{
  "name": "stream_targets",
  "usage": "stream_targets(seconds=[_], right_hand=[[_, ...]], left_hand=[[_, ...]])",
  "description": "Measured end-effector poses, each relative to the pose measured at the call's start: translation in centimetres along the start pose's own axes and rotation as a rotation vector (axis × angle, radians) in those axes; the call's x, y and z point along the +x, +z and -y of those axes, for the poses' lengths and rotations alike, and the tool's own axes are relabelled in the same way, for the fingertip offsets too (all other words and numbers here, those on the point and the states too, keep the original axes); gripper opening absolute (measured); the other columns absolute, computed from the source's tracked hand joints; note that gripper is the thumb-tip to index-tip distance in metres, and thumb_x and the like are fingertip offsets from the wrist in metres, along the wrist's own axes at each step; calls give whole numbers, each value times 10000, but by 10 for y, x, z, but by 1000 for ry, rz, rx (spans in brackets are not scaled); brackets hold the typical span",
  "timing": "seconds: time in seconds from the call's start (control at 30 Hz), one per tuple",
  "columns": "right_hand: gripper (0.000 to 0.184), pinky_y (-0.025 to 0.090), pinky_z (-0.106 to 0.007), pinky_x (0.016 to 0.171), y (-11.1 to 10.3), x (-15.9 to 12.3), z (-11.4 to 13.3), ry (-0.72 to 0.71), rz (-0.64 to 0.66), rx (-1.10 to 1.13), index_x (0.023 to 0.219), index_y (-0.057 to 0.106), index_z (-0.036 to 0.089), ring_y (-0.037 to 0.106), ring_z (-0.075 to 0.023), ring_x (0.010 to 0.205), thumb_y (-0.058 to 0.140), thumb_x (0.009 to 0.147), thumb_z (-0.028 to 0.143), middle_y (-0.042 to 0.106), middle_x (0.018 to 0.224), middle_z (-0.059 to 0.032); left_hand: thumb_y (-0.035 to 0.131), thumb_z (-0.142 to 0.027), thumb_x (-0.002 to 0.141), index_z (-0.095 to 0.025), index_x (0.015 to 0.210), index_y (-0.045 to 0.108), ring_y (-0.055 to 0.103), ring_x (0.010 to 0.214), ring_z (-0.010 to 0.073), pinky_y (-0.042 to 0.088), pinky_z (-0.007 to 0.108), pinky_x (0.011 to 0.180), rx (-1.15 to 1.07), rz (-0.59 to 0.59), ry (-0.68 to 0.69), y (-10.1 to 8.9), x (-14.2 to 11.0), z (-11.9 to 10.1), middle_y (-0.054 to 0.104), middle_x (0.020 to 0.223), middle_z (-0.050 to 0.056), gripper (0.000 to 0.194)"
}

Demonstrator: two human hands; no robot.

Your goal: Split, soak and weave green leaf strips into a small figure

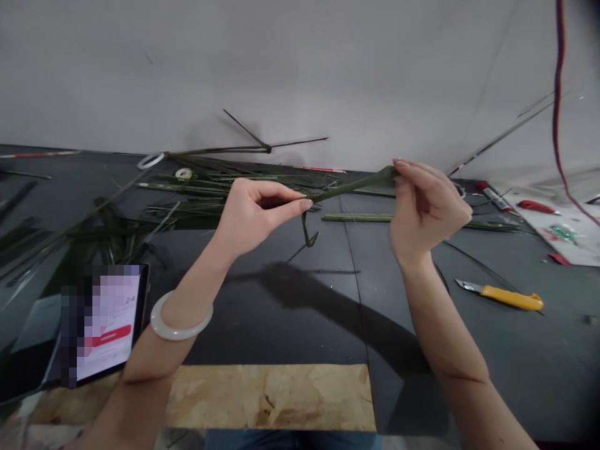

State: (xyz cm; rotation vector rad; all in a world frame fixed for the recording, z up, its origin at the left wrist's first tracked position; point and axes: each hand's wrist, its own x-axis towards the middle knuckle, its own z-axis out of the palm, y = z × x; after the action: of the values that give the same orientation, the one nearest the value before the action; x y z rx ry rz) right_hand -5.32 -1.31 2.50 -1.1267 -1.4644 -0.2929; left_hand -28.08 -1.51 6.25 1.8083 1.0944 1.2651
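Holding the green leaf strip (356,185) between them above the dark tabletop (529,362), the two hands each close thumb against fingers on it, the left hand (253,215) lower and the right hand (429,200) at the broader end. From where I'm standing, a light, even pull looks best, enough to keep the strip straight without splitting it along the grain. I'd also mind the thin bent piece (308,234) hanging below the left fingertips, though I can't tell whether it belongs to the same strip.
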Motion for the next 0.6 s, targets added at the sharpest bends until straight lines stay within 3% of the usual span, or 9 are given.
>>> stream_targets(seconds=[0.1, 0.2, 0.3, 0.4, 0.6], right_hand=[[272, 551, -437, 782, 4, 0, 0, 40, -43, 127, 1021, 668, 282, 596, -280, 1088, 428, 927, 370, 627, 1045, -86], [237, 561, -388, 720, 11, -3, 1, 156, -20, 380, 1049, 640, 295, 637, -227, 943, 476, 908, 392, 617, 1014, -58], [284, 561, -329, 622, 18, -7, 6, 349, 148, 552, 1134, 584, 308, 649, -168, 749, 479, 903, 434, 640, 914, -26], [279, 538, -263, 535, 20, -10, 14, 510, 273, 650, 1084, 584, 295, 636, -134, 669, 521, 874, 467, 647, 841, -7], [261, 462, -224, 402, 16, -11, 33, 597, 458, 836, 872, 600, 246, 566, -102, 538, 659, 759, 474, 611, 753, 12]], left_hand=[[766, -312, 676, -169, 701, 752, 626, 565, 155, 472, 252, 475, -7, 2, -12, 4, -1, 0, 706, 642, 44, 146], [765, -324, 681, -169, 707, 752, 634, 576, 157, 476, 245, 477, -3, -8, -11, 7, -1, 0, 703, 636, 41, 157], [771, -345, 675, -177, 701, 752, 643, 592, 164, 475, 242, 475, -8, -4, -5, 10, -3, -1, 705, 635, 42, 171], [775, -357, 671, -182, 699, 753, 643, 594, 167, 476, 243, 474, -25, 0, -1, 13, -4, 0, 710, 646, 42, 178], [784, -370, 654, -183, 728, 765, 624, 572, 157, 469, 247, 472, -67, 15, -22, 16, -4, 4, 719, 669, 42, 202]])
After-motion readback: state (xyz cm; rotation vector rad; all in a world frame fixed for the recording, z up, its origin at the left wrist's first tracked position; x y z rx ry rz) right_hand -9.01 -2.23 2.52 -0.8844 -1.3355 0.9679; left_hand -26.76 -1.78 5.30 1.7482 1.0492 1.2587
